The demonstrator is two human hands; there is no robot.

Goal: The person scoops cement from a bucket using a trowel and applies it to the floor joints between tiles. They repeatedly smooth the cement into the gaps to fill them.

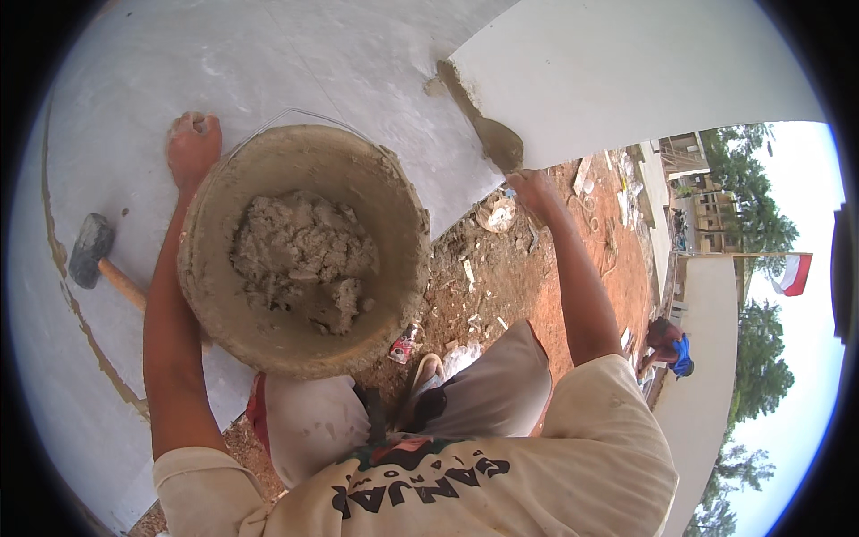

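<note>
My right hand grips a trowel, its blade coated in wet mortar. The blade lies along the seam between a grey panel and a white panel, where a strip of mortar shows. On the grey panel my left hand rests curled into a fist, with nothing seen sticking out of it. Beside that forearm stands a mortar-caked bucket with a thin wire handle, holding a lumpy heap of grey mortar.
A hammer with a dark head and wooden handle lies left of my left forearm. Below me is reddish ground with rubble and litter. Far right, another person bends by a pale wall; a red-and-white flag hangs beyond.
</note>
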